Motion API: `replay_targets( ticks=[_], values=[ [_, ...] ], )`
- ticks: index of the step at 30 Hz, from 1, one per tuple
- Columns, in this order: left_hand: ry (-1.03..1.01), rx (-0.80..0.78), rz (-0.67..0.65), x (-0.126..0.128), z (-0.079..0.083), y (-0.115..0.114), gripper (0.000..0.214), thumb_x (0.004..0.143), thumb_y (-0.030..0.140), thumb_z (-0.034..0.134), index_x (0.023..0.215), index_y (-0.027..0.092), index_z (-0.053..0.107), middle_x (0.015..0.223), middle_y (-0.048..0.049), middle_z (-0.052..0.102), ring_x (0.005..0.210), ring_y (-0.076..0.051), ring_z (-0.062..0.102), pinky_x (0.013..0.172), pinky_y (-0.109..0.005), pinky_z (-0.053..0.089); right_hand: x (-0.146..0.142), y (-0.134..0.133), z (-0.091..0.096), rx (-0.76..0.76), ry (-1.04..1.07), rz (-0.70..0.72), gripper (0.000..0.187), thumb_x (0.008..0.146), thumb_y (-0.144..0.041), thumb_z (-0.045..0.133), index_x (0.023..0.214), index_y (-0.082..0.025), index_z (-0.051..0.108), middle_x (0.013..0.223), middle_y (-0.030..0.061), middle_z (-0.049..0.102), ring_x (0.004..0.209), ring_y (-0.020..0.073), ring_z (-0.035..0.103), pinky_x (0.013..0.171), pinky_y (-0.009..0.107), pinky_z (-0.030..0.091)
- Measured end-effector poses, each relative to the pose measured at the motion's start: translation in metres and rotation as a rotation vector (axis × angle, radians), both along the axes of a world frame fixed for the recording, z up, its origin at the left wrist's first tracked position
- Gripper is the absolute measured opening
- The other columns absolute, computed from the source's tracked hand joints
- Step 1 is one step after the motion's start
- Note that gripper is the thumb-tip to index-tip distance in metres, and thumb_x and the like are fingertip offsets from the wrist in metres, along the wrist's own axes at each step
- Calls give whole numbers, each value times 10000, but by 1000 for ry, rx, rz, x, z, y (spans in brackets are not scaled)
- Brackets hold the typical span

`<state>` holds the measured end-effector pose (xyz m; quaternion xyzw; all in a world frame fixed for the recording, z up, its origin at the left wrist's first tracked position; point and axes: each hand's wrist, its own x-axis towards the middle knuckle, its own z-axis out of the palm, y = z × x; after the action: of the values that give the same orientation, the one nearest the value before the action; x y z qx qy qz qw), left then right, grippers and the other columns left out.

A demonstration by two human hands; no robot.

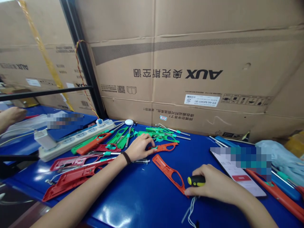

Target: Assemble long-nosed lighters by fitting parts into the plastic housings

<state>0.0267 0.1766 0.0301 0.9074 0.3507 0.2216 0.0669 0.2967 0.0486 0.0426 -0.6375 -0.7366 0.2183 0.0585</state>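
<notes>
My left hand (pixel 140 147) reaches into a heap of plastic lighter shells, its fingers curled on an orange shell (pixel 166 147) next to several green shells (pixel 156 134). My right hand (pixel 211 185) is closed round a yellow-and-black screwdriver handle (pixel 196 180), with its fingertips resting on the near end of another orange shell (pixel 169 172) that lies flat on the blue table (pixel 142 196). Thin white wires (pixel 191 209) trail from under my right hand.
Red shells (pixel 71 177) and metal tubes lie at the left. A white power strip (pixel 76 137) sits behind them. A phone (pixel 239 174) and long red parts (pixel 280 196) lie at the right. Large cardboard boxes (pixel 190 63) wall the back. Another person's hand (pixel 10 115) shows at far left.
</notes>
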Motion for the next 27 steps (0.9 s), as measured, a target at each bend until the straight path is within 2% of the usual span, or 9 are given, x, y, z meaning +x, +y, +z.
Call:
replay_targets(
  ticks=[2, 5, 8, 12, 16, 19, 21, 24, 27],
  values=[
    [-35, 3, -81, 3, 5, -7, 277, 806, 441, 645, 952, 206, 636, 994, -58, 568, 937, -224, 522, 857, -362, 402, 4, 1, -1, 36, 5, 8, 404, 679, -617, 640, 661, -214, 661, 645, 6, 637, 631, 183, 548, 526, 247, 310],
    [-27, -65, -311, 11, 11, -21, 396, 725, 524, 700, 1001, 247, 636, 1058, -30, 583, 984, -216, 525, 906, -354, 352, 9, 2, -3, 67, 9, -33, 310, 720, -503, 641, 857, -233, 707, 876, 48, 696, 798, 230, 608, 652, 259, 392],
    [28, -120, -434, 19, 11, -31, 440, 690, 559, 709, 987, 240, 645, 979, -17, 621, 929, -203, 554, 941, -359, 303, 8, 0, -3, 41, -9, -75, 315, 742, -472, 619, 904, -217, 706, 905, 76, 696, 750, 221, 639, 630, 255, 415],
    [62, -121, -368, 25, 3, -33, 339, 745, 525, 679, 881, 217, 635, 892, -5, 641, 875, -189, 580, 946, -371, 272, 4, -1, 0, -46, 43, -70, 240, 772, -420, 590, 809, -197, 669, 734, 43, 686, 498, 142, 607, 511, 220, 397],
    [48, -66, -289, 25, 2, -29, 337, 763, 519, 671, 927, 228, 627, 933, -1, 637, 904, -193, 579, 939, -378, 282, 2, -2, 3, -102, 113, -39, 231, 813, -398, 546, 705, -199, 596, 599, 7, 649, 442, 127, 588, 467, 200, 367],
    [-3, -25, -246, 17, 14, -23, 302, 818, 501, 622, 987, 251, 628, 975, -3, 634, 941, -192, 567, 906, -352, 327, -1, -1, 8, 70, 69, -28, 236, 827, -394, 540, 688, -208, 578, 633, 16, 647, 530, 150, 596, 495, 212, 346],
    [-69, 7, -173, 7, 25, -16, 219, 884, 433, 557, 944, 237, 636, 935, -3, 643, 919, -181, 568, 884, -335, 352, -3, 1, 10, 179, 62, -32, 214, 850, -364, 514, 708, -214, 570, 673, 24, 645, 599, 169, 591, 521, 222, 345],
    [-140, 36, -75, -12, 37, -6, 230, 896, 389, 537, 809, 196, 627, 853, -8, 655, 853, -177, 570, 848, -322, 372, -7, 5, 11, 213, 121, -23, 105, 821, -168, 486, 785, -219, 571, 753, 18, 643, 685, 175, 591, 603, 227, 383],
    [-104, -31, -125, -23, 36, -6, 225, 883, 374, 555, 773, 193, 630, 810, -2, 657, 802, -164, 570, 818, -310, 381, -8, 4, 11, 198, 186, 19, 174, 767, -94, 508, 830, -223, 607, 860, 14, 647, 790, 177, 595, 703, 235, 401]
  ],
)
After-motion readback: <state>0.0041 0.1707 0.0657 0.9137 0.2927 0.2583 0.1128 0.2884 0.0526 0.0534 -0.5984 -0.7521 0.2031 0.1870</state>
